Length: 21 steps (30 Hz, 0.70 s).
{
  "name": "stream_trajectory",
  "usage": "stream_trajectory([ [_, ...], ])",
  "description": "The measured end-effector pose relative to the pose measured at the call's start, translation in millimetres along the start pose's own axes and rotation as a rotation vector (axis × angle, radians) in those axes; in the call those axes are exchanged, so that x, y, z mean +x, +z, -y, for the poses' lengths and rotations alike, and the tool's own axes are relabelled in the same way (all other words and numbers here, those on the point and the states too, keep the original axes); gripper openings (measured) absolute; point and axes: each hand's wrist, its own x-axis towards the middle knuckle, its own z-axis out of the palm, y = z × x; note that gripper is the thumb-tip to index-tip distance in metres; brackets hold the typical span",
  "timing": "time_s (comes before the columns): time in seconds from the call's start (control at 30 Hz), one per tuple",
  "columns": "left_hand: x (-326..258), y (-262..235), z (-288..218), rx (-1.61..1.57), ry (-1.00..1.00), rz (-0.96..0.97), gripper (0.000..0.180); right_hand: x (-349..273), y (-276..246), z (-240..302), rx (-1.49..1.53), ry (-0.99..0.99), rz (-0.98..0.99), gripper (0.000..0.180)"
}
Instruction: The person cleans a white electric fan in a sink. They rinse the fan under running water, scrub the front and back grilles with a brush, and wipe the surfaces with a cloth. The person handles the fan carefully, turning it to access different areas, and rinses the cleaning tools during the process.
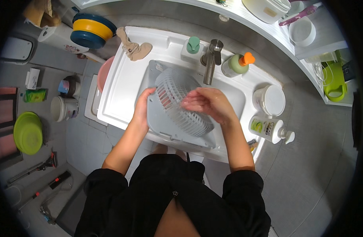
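A grey plastic fan cover (pixel 156 119), a square panel with a domed slotted grille (pixel 191 120), lies tilted over the white sink (pixel 117 93). Its left edge is gripped by my left hand (pixel 140 107), thumb on top and the other fingers hidden behind the panel. Above the grille my right hand (pixel 211 103) looks wet, its fingers stretched out toward the slats and holding nothing. Whether those fingertips touch the slats I cannot tell. Just beyond the right hand stands a metal faucet (pixel 210 65), its spout pointing down to the basin.
A beige cloth (pixel 136 49) lies on the sink's back left corner. Around the faucet stand a green-topped dispenser (pixel 193 46) and an orange-pump bottle (pixel 237 64). Farther right are a white tub (pixel 270 100) and a white pump bottle (pixel 268 129). A white shelf (pixel 244 19) overhangs the back.
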Motion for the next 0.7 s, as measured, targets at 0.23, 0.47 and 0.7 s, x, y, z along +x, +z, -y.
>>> stream_trajectory([
  [0.23, 0.4, -0.7, -7.7, 0.0, 0.046, -0.099, 0.038, 70.1, -124.7, -39.9, 0.492, -0.068, -0.454, 0.028],
  [0.47, -18.6, -13.3, -2.2, -0.025, -0.044, -0.169, 0.037, 96.5, -149.0, -58.8, 0.909, 0.061, -0.165, 0.031],
  [0.7, -22.5, -22.2, 1.6, -0.076, -0.035, -0.166, 0.037, 15.1, -73.9, -30.6, 0.514, 0.329, -0.212, 0.027],
])
